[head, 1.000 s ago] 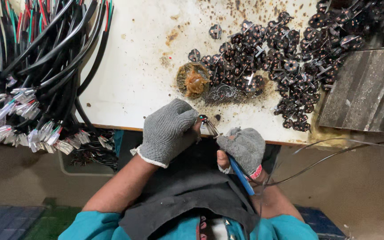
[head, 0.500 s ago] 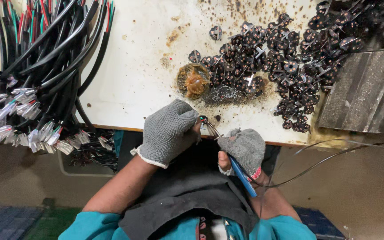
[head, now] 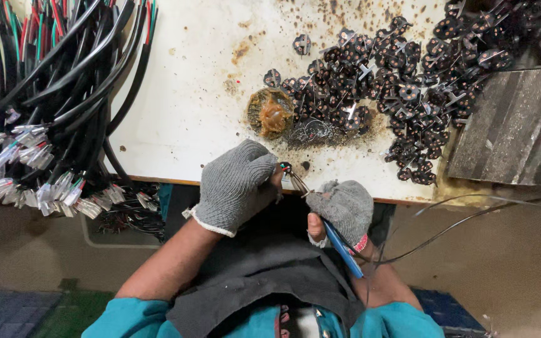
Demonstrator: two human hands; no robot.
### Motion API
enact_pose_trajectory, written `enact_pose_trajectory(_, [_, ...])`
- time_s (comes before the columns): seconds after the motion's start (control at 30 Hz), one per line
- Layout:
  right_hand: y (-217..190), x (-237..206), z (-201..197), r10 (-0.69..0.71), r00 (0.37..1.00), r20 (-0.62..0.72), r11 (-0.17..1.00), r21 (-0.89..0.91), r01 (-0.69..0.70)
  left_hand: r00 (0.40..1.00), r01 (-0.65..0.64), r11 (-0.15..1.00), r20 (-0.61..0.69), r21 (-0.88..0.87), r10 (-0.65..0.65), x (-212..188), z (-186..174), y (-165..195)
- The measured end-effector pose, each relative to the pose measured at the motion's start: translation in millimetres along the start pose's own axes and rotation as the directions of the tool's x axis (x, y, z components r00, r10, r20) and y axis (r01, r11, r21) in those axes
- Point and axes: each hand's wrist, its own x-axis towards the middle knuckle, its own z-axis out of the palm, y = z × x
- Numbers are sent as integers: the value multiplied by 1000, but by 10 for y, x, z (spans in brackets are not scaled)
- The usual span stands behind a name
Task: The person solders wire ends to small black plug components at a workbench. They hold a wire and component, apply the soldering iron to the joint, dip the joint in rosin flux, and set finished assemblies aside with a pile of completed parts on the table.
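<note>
My left hand (head: pixel 236 184), in a grey knit glove, pinches a small dark part with coloured wire ends (head: pixel 285 168) at the near edge of the white stained table (head: pixel 183 112). My right hand (head: pixel 342 209), also in a grey glove, grips a blue-handled soldering iron (head: pixel 339 247) whose thin metal tip (head: pixel 298 183) meets the small part. A thin black cord (head: pixel 458 220) trails from the iron to the right.
A thick bundle of black cables (head: pixel 51 94) with clear-capped wire ends lies on the left. A heap of small black round parts (head: pixel 396 81) covers the table's right half. A brown flux tin (head: pixel 272 114) sits mid-table. A grey slab (head: pixel 521 128) is at right.
Both hands stay at the table's near edge; the iron's tip stays against the small part with only slight shifts.
</note>
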Motion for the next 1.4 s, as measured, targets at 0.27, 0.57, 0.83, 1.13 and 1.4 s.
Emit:
enact_pose_trajectory(0.27, [-21, 43, -20, 10, 1000, 23, 1000, -12, -10, 1000, 1, 1000, -11, 13, -1, 13, -12, 19])
enact_pose_trajectory(0.57, [3, 92, -31, -90, 985, 144, 985, -134, 109, 1000, 2, 1000, -27, 12, -1, -2, -1, 22])
enact_pose_trajectory(0.83, [-19, 116, -39, -104, 993, 64, 991, -76, 109, 999, -11, 1000, -50, 13, 12, 18, 5, 33])
enact_pose_trajectory(1.13, [-13, 96, -73, -70, 996, 57, 997, -30, 72, 1000, -5, 1000, -22, 16, 6, 6, -5, 24])
enact_pose_trajectory(1.4, [-118, 116, -26, 99, 985, -140, 994, 62, -91, 997, -20, 999, -71, 28, 22, 3, 20, 26])
